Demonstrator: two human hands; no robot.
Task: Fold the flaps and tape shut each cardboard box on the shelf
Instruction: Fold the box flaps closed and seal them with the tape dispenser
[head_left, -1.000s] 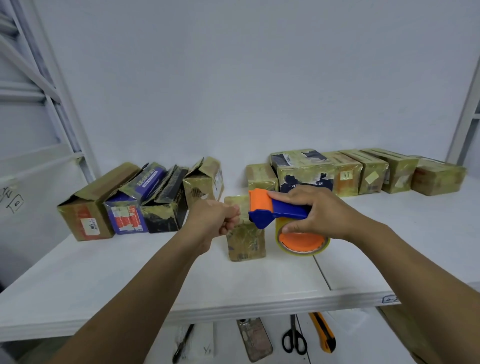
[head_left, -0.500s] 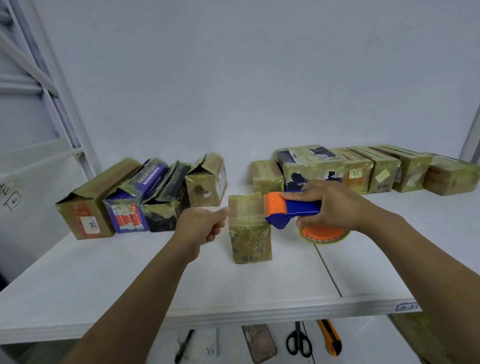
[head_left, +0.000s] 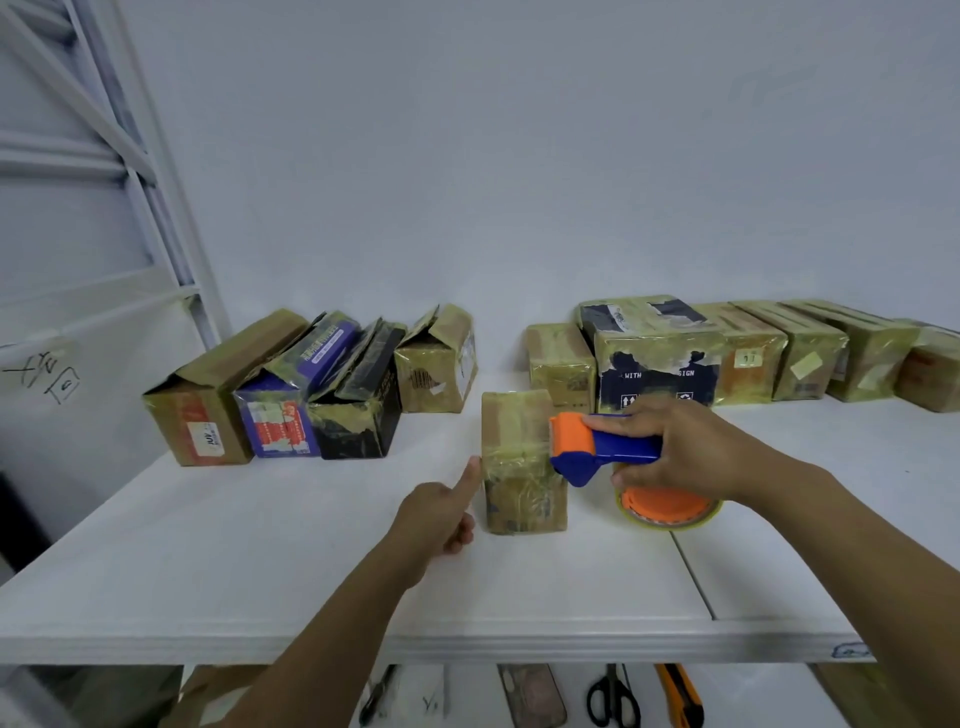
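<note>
A small cardboard box (head_left: 522, 462) stands upright near the middle of the white shelf (head_left: 260, 545), between your two hands. A strip of clear tape crosses its front about halfway up.

Your left hand (head_left: 441, 512) is just left of the box. Its thumb points up and touches the box's left edge where the tape strip ends. The other fingers are curled into the palm and hold nothing.

Your right hand (head_left: 685, 449) is just right of the box, with its fingers wrapped around the blue handle of a tape dispenser (head_left: 602, 449). The dispenser's orange head sits against the box's right edge, level with the tape strip. Its tape roll (head_left: 667, 512), on an orange hub, hangs below your right hand, just above the shelf.

Further back on the left, four open boxes (head_left: 358, 395) lean together in a row, their flaps loose. Further back on the right, a row of taped boxes (head_left: 654, 353) runs along the wall toward the right edge of the view. The nearest of them is just behind the upright box.

Below the shelf's front edge, on a lower level, lie black-handled scissors (head_left: 613, 696) and an orange utility knife (head_left: 680, 696) side by side. A dark pen (head_left: 376, 693) lies well to their left.
</note>
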